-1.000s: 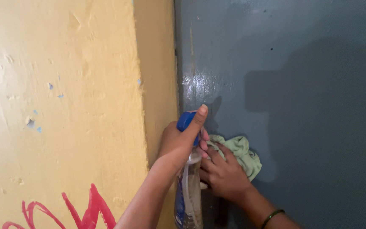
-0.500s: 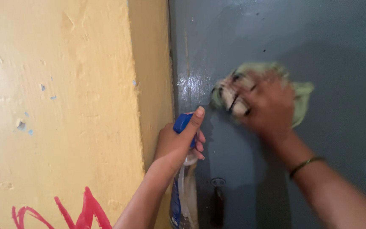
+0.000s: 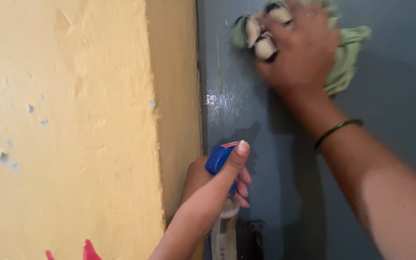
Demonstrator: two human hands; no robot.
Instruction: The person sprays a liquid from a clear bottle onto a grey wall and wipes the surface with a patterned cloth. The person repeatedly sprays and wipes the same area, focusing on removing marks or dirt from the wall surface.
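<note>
Head view. The right hand [image 3: 299, 50] was pressed flat, fingers spread, over a crumpled pale green cloth [image 3: 345, 55], holding it against the grey-blue painted door [image 3: 400, 96] near the upper edge of the frame; the cloth bulged out on both sides of the hand. A thin green bangle [image 3: 338, 129] circled the right wrist. Lower down, the left hand [image 3: 215, 180] was closed around the neck of a clear spray bottle [image 3: 225, 228], its thumb resting on the blue trigger head [image 3: 219, 158]. The bottle stood upright just beside the door's left edge, where a yellow plastered wall [image 3: 73, 120] adjoined. A wet sheen [image 3: 222, 101] showed on the door between the two hands.
</note>
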